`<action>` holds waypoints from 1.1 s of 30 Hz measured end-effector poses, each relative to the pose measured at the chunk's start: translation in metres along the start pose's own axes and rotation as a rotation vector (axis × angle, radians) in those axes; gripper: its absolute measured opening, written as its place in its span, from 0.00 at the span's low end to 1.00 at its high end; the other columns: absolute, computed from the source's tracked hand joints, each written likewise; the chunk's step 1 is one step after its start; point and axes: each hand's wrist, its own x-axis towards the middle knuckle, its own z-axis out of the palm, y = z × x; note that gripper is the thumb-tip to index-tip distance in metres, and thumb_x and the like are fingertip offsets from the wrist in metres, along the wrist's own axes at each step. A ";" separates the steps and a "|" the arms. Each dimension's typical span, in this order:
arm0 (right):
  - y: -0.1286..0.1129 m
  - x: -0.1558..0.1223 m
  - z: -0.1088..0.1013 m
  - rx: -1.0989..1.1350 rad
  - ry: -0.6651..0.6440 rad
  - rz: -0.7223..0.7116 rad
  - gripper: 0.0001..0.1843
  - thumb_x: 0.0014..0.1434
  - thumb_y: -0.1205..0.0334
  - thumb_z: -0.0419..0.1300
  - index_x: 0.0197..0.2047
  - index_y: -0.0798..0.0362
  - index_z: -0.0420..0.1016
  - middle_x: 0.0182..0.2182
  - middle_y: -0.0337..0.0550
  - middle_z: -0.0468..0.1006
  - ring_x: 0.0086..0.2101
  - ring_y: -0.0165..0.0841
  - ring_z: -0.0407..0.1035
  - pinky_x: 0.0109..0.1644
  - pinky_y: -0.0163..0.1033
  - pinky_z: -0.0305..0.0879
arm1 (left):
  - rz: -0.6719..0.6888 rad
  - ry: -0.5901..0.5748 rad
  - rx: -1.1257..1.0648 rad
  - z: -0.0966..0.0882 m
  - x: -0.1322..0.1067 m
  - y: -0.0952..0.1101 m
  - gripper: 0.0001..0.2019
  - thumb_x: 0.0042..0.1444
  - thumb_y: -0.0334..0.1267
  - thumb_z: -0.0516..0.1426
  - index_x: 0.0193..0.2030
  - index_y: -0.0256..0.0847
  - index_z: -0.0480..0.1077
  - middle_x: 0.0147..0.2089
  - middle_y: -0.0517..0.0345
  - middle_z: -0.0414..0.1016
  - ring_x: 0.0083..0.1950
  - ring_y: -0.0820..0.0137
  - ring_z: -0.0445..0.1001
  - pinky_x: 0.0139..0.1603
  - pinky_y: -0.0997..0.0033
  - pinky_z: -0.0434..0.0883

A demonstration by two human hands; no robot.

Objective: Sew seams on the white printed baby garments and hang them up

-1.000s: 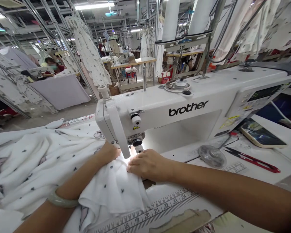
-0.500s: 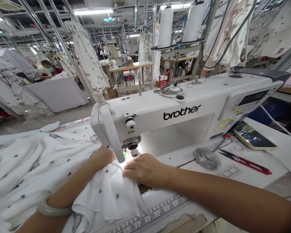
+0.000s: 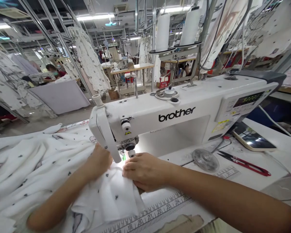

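White fabric with small dark motifs (image 3: 115,197) runs under the head of a white Brother sewing machine (image 3: 145,113), lit by its lamp near the needle. My right hand (image 3: 145,171) is closed on the fabric just right of the presser foot area, fingers bent and pressed together at its edge. Just left of the machine head, my left hand (image 3: 99,160) rests on the fabric; its fingers are bent away and mostly hidden, and the arm is slightly blurred. The needle tip and the seam itself are hard to make out.
Red-handled thread snips (image 3: 247,163), a clear round disc (image 3: 205,160) and a phone (image 3: 253,136) lie right of the hands. A printed ruler (image 3: 157,212) crosses the table front. Thread cones (image 3: 163,32) stand behind the machine. Another person (image 3: 53,72) sits far left.
My left hand and forearm have shifted up and left, and the bracelet is no longer clearly seen. My right hand stays at the fabric. The view has shifted slightly.
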 end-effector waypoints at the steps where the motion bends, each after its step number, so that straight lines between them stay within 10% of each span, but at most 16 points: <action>1: 0.001 -0.002 -0.003 0.013 0.014 -0.043 0.07 0.59 0.67 0.59 0.41 0.58 0.73 0.42 0.45 0.77 0.45 0.35 0.67 0.49 0.40 0.63 | -0.033 0.018 0.020 -0.002 -0.010 0.011 0.11 0.64 0.38 0.49 0.34 0.42 0.70 0.34 0.52 0.73 0.44 0.55 0.72 0.50 0.47 0.69; 7: -0.004 -0.004 0.000 0.096 0.022 -0.208 0.13 0.64 0.53 0.58 0.36 0.55 0.73 0.34 0.41 0.76 0.36 0.33 0.65 0.42 0.38 0.62 | -0.104 0.035 0.229 0.006 -0.078 0.030 0.24 0.65 0.40 0.49 0.67 0.45 0.57 0.66 0.47 0.63 0.66 0.54 0.63 0.65 0.43 0.60; 11: -0.018 0.000 0.005 -0.041 -0.005 -0.120 0.10 0.67 0.65 0.57 0.32 0.55 0.71 0.29 0.38 0.74 0.30 0.31 0.61 0.31 0.36 0.54 | -0.010 -0.041 0.222 -0.005 -0.096 0.010 0.31 0.65 0.39 0.51 0.72 0.48 0.46 0.71 0.51 0.57 0.70 0.55 0.58 0.69 0.47 0.56; 19: -0.019 -0.002 0.003 0.360 0.237 0.197 0.12 0.64 0.64 0.55 0.28 0.56 0.72 0.24 0.37 0.72 0.27 0.27 0.63 0.32 0.33 0.55 | 0.197 -0.097 0.085 -0.030 -0.081 0.067 0.31 0.61 0.48 0.56 0.69 0.50 0.53 0.68 0.50 0.60 0.67 0.55 0.60 0.65 0.53 0.64; 26: -0.014 0.001 0.008 1.065 0.366 0.538 0.16 0.61 0.62 0.54 0.22 0.57 0.67 0.19 0.33 0.60 0.22 0.24 0.54 0.27 0.31 0.50 | 0.013 0.013 0.047 -0.007 -0.045 0.087 0.11 0.65 0.41 0.50 0.45 0.41 0.71 0.46 0.48 0.75 0.46 0.57 0.73 0.46 0.55 0.72; 33: 0.008 -0.004 -0.007 0.832 0.472 0.538 0.20 0.64 0.56 0.59 0.22 0.57 0.69 0.19 0.34 0.65 0.23 0.26 0.59 0.29 0.32 0.53 | -0.026 0.108 -0.146 0.007 -0.043 0.065 0.14 0.56 0.30 0.48 0.44 0.42 0.71 0.42 0.55 0.77 0.44 0.62 0.74 0.43 0.62 0.72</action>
